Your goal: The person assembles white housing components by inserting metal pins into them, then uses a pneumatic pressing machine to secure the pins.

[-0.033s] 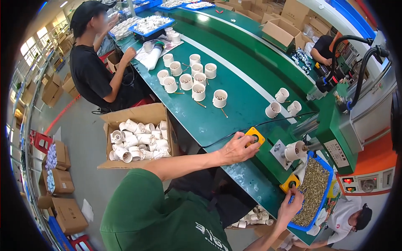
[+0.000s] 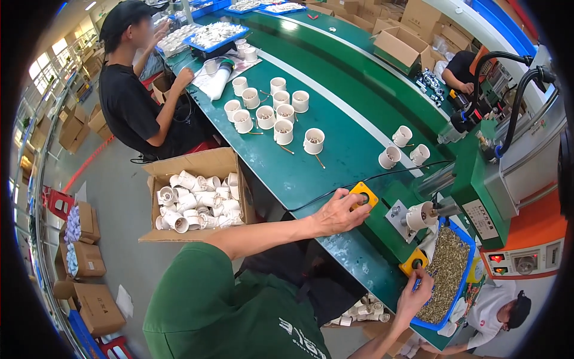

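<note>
Left grip (image 2: 337, 215): fingers half bent over the upper yellow button box (image 2: 371, 192), touching it; cannot tell whether closed on it. Right grip (image 2: 418, 293): fingertips at the button of the lower yellow button box (image 2: 408, 263); closure likewise unclear. White cup (image 2: 417, 216) sits at the metal plate (image 2: 396, 214) of the green press (image 2: 475, 194), between both boxes, apart from either grip, mouth toward the spindle (image 2: 447, 208). Blue tray (image 2: 442, 326) of small brassy parts (image 2: 445, 269) beside right grip. Three white cups (image 2: 388, 159) stand on the counter (image 2: 335, 170), beyond left grip.
</note>
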The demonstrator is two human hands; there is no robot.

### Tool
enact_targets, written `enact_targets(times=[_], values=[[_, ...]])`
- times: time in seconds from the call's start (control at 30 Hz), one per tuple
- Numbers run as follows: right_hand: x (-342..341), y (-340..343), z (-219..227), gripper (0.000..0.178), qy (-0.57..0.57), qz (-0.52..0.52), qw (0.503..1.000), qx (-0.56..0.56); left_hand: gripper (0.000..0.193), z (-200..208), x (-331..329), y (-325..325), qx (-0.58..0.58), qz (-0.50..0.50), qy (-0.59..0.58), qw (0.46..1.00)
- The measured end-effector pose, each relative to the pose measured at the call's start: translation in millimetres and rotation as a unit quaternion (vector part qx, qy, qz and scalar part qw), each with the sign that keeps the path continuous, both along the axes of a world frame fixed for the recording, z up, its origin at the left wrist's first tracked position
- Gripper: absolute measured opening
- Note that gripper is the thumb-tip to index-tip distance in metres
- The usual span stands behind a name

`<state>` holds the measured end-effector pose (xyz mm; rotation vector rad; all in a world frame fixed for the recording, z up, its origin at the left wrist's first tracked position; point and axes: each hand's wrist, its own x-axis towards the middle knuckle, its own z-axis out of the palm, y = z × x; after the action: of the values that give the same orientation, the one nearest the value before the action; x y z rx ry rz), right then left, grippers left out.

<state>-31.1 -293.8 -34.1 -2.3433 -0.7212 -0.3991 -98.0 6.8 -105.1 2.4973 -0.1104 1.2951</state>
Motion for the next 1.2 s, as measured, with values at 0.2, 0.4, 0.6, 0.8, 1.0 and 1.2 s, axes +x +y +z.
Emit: enact_targets(times=[0.2, 0.4, 0.6, 0.8, 1.0, 1.2], values=[[4, -12, -11, 0.012, 0.094, -0.061, 0.987, 0.116, 0.034, 12, -7, 0, -0.019, -0.002, 0.001, 1.0], [9, -7, 2, 0.011, 0.158, -0.075, 0.953, 0.249, 0.036, 14, -4, 0, -0.039, 0.001, 0.002, 0.999], [23, 17, 29, 0.011, 0.14, -0.026, 0.966, 0.218, 0.048, 13, -5, 5, -0.056, 0.023, 0.005, 0.998], [34, 48, 70, 0.015, 0.097, 0.041, 0.968, 0.23, 0.049, 15, -3, 2, -0.074, 0.014, 0.022, 0.997], [49, 81, 97, 0.016, 0.119, 0.06, 0.976, 0.171, 0.049, 15, -5, -1, -0.073, 0.018, 0.029, 0.997], [64, 104, 110, 0.023, 0.123, 0.058, 0.991, -0.01, 0.049, 14, -5, 1, -0.089, 0.01, 0.036, 0.995]])
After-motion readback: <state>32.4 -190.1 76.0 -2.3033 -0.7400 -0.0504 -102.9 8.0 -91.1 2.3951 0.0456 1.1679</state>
